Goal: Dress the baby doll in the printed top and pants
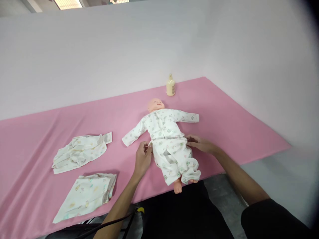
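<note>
A baby doll (156, 105) lies on its back on the pink-covered table, its head away from me. It wears a white printed long-sleeved top (163, 124) and matching pants (171, 156), with its feet showing at the table's front edge. At the left side of the waistband, my left hand (144, 156) pinches the edge of the pants between thumb and fingers. My right hand (198, 143) grips the waistband at the opposite side, its fingertips partly hidden by the cloth. The waistband is stretched across the doll's belly, meeting the hem of the top.
Beyond the doll's head stands a pump bottle (170, 87) of cream-coloured liquid. To the left lie a printed baby garment (81, 151) and a folded printed cloth (87, 196). White walls border the pink tablecloth (224, 113) behind and at right. A dark cable (112, 221) runs near my left forearm.
</note>
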A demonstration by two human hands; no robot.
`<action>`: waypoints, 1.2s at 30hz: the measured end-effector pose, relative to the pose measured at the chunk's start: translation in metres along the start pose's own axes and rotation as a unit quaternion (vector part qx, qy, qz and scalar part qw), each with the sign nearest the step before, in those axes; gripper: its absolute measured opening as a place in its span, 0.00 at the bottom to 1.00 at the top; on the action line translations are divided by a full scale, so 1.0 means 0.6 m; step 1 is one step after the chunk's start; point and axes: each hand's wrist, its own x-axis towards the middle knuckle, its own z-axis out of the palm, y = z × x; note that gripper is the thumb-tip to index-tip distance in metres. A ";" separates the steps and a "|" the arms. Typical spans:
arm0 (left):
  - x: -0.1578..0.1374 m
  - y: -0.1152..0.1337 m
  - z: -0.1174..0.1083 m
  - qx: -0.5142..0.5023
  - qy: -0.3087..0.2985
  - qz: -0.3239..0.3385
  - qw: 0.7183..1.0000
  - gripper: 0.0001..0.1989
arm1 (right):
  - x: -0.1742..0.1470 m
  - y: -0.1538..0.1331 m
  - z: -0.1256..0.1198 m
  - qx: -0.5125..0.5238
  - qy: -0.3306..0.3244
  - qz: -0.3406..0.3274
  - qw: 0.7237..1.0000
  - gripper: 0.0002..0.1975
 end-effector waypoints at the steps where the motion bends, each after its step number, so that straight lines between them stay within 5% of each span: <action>1: 0.000 0.000 -0.005 0.001 -0.023 0.002 1.000 0.18 | 0.000 -0.003 -0.010 0.012 -0.013 0.000 1.000 0.17; 9: 0.000 -0.003 -0.042 0.046 -0.135 0.020 0.990 0.17 | 0.024 -0.014 -0.039 -0.087 -0.032 -0.025 0.995 0.18; 14: 0.005 -0.002 -0.038 0.054 -0.103 0.030 0.993 0.16 | 0.054 -0.012 -0.008 -0.177 0.127 -0.111 0.970 0.19; 19: 0.003 0.001 -0.022 0.037 -0.042 0.034 0.998 0.15 | 0.083 0.003 0.040 -0.163 0.284 -0.081 0.942 0.19; 26: 0.010 -0.012 -0.019 -0.006 -0.068 0.002 0.998 0.16 | 0.074 0.006 0.026 -0.188 0.226 -0.049 0.954 0.19; 31: 0.018 -0.018 -0.026 -0.023 -0.081 0.007 0.996 0.14 | 0.062 -0.004 0.001 -0.188 0.142 -0.086 0.968 0.18; 36: 0.034 -0.027 -0.039 -0.021 -0.061 0.025 0.998 0.13 | 0.077 -0.004 -0.016 -0.173 0.131 -0.087 0.972 0.20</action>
